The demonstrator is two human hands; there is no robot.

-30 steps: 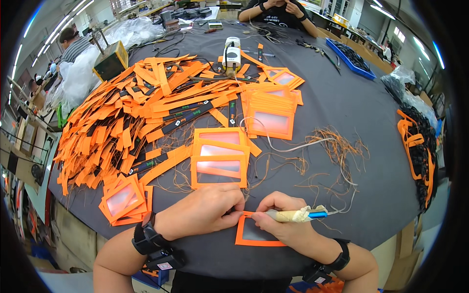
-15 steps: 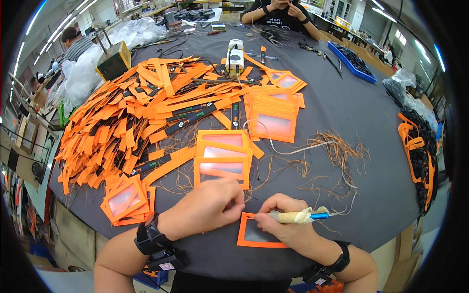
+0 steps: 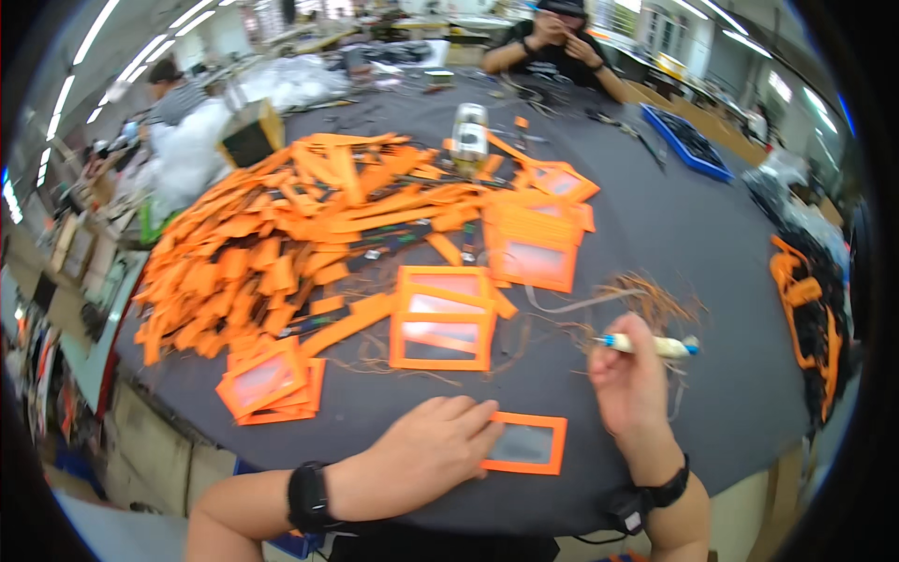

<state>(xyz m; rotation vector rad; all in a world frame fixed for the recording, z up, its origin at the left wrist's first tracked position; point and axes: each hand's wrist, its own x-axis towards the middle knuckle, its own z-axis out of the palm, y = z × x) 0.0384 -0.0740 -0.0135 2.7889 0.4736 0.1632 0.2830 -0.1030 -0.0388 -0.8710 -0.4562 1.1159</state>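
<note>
- Left hand [image 3: 426, 459]: fingers extended over the left border of the frame; the thumb is partly hidden, so whether it pinches or merely rests cannot be told.
- Frame, flat, rectangular, orange-bordered, with a greyish see-through window [image 3: 526, 445]: lies on the dark grey cloth-like tabletop [image 3: 712, 244], between the hands, nearer the left. Best handled by its border, keeping fingers off the window.
- Right hand [image 3: 629, 391]: raised, well apart from the left and clear of the frame, closed on the tool.
- Tool, slim, pen-like, wrapped in cream material, blue at both ends [image 3: 672, 347]: best kept clear of the window and nearby fingers while the frame is adjusted.
- Stack of overlapping orange-bordered windows [image 3: 442, 340]: beyond the left hand; worth leaving undisturbed.
- Loose tangle of fine orange threads [image 3: 655, 296]: beyond the right hand; should be kept off the frame.
</note>
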